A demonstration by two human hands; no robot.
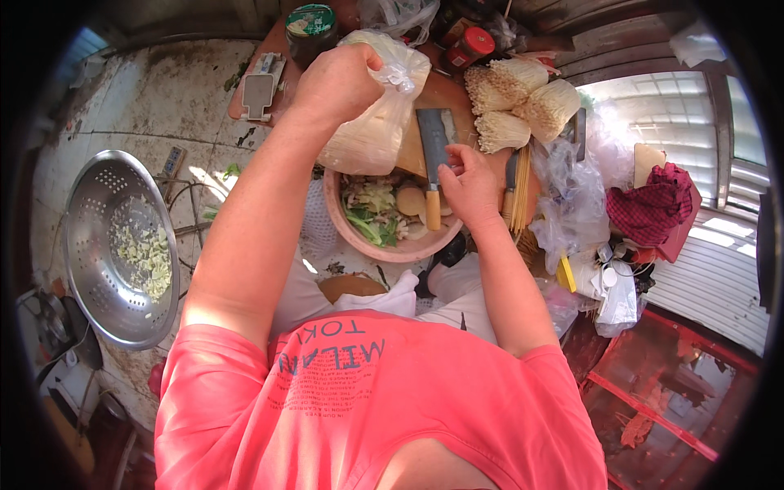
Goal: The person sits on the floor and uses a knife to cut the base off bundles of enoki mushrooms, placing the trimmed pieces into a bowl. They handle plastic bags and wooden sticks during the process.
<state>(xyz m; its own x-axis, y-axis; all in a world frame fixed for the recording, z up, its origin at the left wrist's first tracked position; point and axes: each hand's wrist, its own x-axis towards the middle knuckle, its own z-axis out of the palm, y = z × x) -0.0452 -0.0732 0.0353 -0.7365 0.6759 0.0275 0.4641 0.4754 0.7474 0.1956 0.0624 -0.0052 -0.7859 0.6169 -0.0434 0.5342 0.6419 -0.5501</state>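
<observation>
My left hand [340, 82] grips the gathered top of a translucent plastic bag [367, 141] with pale contents that I cannot make out. Just right of the bag, a cleaver [436, 141] lies on a round-edged wooden cutting board [411, 153], its wooden handle jutting over a pink basin [392, 254]. Beside that handle is my right hand [474, 190], holding nothing, thumb and fingers apart; whether a fingertip touches the blade is unclear. Leafy greens and chopped scraps [373, 214] lie in the basin. Bundles of enoki mushrooms [520, 98] are piled at the board's right.
Thin skewers [520, 190] lie beside a second knife [509, 174]. A steel colander [86, 245] at left contains chopped greens [144, 257]. A green-lidded jar [311, 37], a red-lidded jar [468, 49] and a phone stand [258, 92] edge the work area. Plastic bags [569, 190] crowd the right.
</observation>
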